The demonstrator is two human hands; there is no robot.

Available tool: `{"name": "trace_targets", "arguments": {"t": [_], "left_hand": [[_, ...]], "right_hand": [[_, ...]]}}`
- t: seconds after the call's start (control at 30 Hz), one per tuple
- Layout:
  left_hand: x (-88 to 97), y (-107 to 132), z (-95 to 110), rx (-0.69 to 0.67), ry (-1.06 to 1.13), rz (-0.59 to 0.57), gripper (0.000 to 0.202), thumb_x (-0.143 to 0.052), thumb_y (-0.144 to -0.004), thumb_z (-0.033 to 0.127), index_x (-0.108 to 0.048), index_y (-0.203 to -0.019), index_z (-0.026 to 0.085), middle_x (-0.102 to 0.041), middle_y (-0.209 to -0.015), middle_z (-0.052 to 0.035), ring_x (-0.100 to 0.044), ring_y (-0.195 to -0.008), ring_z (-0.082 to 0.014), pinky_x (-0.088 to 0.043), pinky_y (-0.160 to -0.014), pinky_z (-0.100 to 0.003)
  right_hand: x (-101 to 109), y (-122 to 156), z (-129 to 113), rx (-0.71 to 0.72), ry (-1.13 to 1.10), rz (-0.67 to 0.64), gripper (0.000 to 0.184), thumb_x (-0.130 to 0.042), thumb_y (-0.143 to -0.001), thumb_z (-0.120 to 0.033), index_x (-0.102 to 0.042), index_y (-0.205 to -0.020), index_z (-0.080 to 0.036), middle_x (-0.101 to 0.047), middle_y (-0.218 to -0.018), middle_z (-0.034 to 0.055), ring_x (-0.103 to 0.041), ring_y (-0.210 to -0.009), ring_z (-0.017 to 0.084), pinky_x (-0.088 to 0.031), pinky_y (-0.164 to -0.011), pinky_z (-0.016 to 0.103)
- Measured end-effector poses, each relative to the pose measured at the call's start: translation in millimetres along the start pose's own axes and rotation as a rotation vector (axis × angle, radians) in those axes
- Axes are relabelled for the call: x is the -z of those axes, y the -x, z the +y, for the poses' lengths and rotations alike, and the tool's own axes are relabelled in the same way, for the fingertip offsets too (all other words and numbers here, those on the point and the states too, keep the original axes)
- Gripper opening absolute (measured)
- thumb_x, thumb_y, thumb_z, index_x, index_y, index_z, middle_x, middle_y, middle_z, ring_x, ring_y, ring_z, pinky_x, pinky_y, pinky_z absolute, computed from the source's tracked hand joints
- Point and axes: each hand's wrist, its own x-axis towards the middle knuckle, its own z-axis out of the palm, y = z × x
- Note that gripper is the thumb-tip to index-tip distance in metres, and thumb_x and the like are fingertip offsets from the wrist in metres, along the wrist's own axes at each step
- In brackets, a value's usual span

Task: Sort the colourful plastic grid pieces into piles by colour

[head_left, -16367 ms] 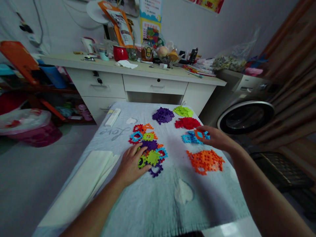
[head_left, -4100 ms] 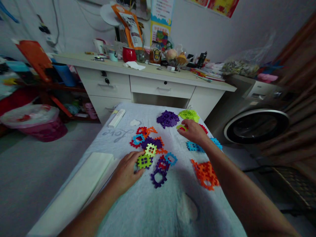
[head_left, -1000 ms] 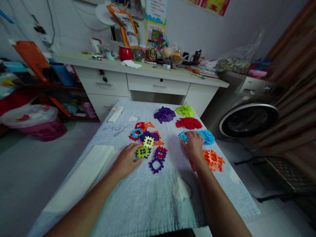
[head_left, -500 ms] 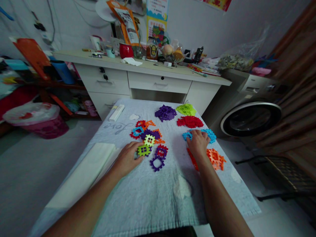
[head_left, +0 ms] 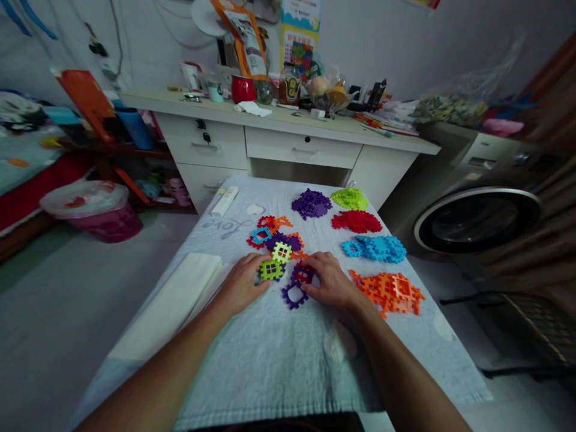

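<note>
A mixed heap of coloured plastic interlocking tiles (head_left: 279,243) lies mid-table on a pale blue towel (head_left: 279,354). My left hand (head_left: 245,283) rests at its near edge, fingertips on a green tile (head_left: 271,270). My right hand (head_left: 328,281) lies flat beside it, fingers touching a red tile (head_left: 302,275) and a purple ring tile (head_left: 293,294). Sorted piles sit to the right: purple (head_left: 311,203), lime (head_left: 350,198), red (head_left: 356,221), blue (head_left: 374,248) and orange (head_left: 390,292).
A white folded cloth (head_left: 168,306) lies at the towel's left edge and a white tube (head_left: 225,201) at the far left. Behind stands a cluttered white desk (head_left: 288,147). A washing machine (head_left: 477,216) is at the right, a pink bin (head_left: 92,210) on the floor left.
My right hand left the blue pile and came back left to the mixed heap, now touching the red and purple tiles. My left hand stayed by the green tile.
</note>
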Motion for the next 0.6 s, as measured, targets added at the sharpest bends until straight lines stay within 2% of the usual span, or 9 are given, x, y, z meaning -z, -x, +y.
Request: {"name": "trace_targets", "arguments": {"t": [0.1,0.2,0.33,0.47,0.6], "left_hand": [[0.7,0,1,0.008,0.004,0.001,0.048,-0.068,-0.073,0.021,-0.056,-0.119,0.023,-0.062,-0.116,-0.0058,-0.058,-0.109,-0.0235,-0.047,-0.096,-0.040],[1.6,-1,2,0.022,0.041,-0.004,0.049,-0.068,-0.074,0.022,-0.055,-0.121,0.024,-0.061,-0.117,-0.0056,-0.058,-0.109,-0.0228,-0.050,-0.091,-0.038],[2.4,0,4,0.052,0.106,0.015,0.052,-0.071,-0.075,0.032,-0.053,-0.123,0.024,-0.059,-0.120,-0.0060,-0.058,-0.106,-0.0221,-0.051,-0.087,-0.037],[4.1,1,8,0.096,0.127,0.036,0.052,-0.069,-0.078,0.040,-0.052,-0.124,0.023,-0.058,-0.123,-0.0077,-0.060,-0.098,-0.0206,-0.052,-0.088,-0.040],[4.3,3,11,0.105,0.134,0.048,0.043,-0.059,-0.086,0.040,-0.052,-0.124,0.021,-0.057,-0.124,-0.0094,-0.060,-0.102,-0.0216,-0.052,-0.089,-0.041]], "right_hand": [[-1,1,-2,-0.005,0.003,-0.031,0.050,-0.072,-0.076,-0.034,-0.060,-0.122,-0.022,-0.057,-0.112,0.0088,-0.046,-0.103,0.025,-0.037,-0.091,0.040],[-2,2,-3,-0.001,-0.003,-0.032,0.049,-0.070,-0.076,-0.027,-0.059,-0.123,-0.022,-0.057,-0.111,0.0083,-0.046,-0.102,0.024,-0.037,-0.092,0.039],[-3,2,-6,-0.007,-0.029,-0.016,0.047,-0.068,-0.075,-0.022,-0.059,-0.121,-0.021,-0.057,-0.108,0.0079,-0.047,-0.102,0.023,-0.038,-0.093,0.038],[-5,1,-4,-0.025,-0.082,0.076,0.050,-0.067,-0.076,-0.021,-0.056,-0.125,-0.020,-0.056,-0.111,0.0084,-0.049,-0.104,0.023,-0.041,-0.095,0.038],[-7,-1,2,-0.077,-0.145,0.201,0.048,-0.065,-0.078,-0.020,-0.055,-0.124,-0.020,-0.055,-0.113,0.0087,-0.053,-0.106,0.022,-0.043,-0.096,0.037]]}}
